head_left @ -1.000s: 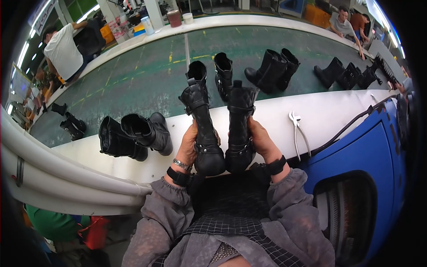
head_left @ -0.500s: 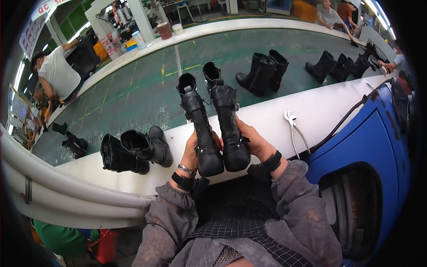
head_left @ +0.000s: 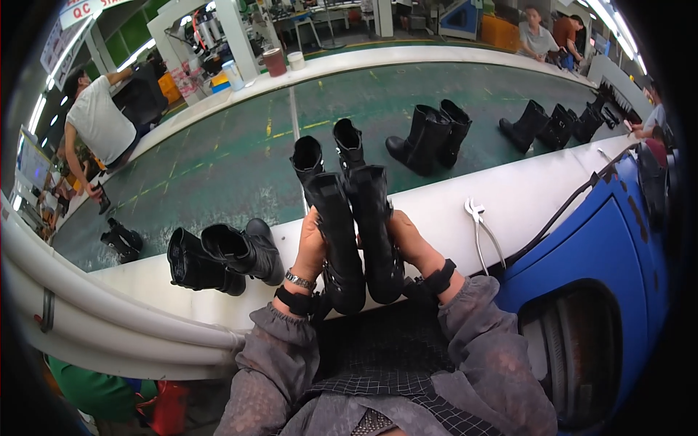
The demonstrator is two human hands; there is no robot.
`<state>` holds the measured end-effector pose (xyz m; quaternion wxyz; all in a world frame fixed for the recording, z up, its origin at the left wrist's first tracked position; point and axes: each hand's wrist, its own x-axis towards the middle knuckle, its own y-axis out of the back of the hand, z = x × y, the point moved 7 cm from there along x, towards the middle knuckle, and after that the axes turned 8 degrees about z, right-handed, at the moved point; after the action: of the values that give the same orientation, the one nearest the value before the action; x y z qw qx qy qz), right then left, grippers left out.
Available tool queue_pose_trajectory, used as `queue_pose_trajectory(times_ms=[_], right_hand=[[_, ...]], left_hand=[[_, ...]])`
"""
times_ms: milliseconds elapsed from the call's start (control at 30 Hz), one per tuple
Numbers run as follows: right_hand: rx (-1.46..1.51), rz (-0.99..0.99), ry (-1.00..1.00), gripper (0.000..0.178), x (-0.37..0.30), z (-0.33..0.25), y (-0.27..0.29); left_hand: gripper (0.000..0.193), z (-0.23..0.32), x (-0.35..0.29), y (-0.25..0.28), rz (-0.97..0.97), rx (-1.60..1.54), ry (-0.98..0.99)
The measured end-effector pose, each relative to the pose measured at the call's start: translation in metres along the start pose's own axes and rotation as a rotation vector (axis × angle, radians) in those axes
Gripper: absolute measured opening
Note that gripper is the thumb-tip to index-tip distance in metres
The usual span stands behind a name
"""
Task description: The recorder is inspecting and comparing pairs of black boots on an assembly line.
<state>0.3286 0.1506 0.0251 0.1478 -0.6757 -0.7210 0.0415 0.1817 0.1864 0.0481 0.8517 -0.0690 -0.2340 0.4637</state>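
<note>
A white tabletop [head_left: 509, 200] runs from lower left to upper right, its near edge just in front of the person's lap. Beyond it lies a broad green belt [head_left: 218, 174], mostly bare between the scattered boots.

At the far left of the belt sits a small black boot [head_left: 122, 240]. On the tabletop, left of the hands, a pair of boots [head_left: 222, 254] lies tipped over, near the left hand but apart from it, with a bare strip of tabletop between.

The left hand [head_left: 309, 251] is wrapped around the left side of the left boot [head_left: 336, 240], fingers closed on its shaft; a watch and a black wrist strap sit below. The right hand [head_left: 411, 243] grips the right boot [head_left: 378, 232] the same way from the right side. Both boots are held side by side, touching, toes down over the tabletop's near edge, shafts pointing away over the belt.

Right of the right hand, pliers [head_left: 483, 232] lie on the tabletop, near but apart. Farther out on the belt stands another pair [head_left: 429, 134], and more boots [head_left: 552, 123] toward the right. A blue machine [head_left: 603, 247] borders the right side, close to the right forearm.
</note>
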Motion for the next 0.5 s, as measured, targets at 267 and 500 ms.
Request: queue_pose_trajectory(times_ms=[267,500], right_hand=[[-0.295,0.188,0.243,0.035,-0.050,0.006,0.009],[-0.327,0.378,0.289,0.078,-0.150,-0.043,-0.024]], left_hand=[[0.032,-0.002,-0.064,0.017,0.162,0.714,-0.216],[0.047,-0.003,-0.135,0.012,0.394,0.691,-0.071]])
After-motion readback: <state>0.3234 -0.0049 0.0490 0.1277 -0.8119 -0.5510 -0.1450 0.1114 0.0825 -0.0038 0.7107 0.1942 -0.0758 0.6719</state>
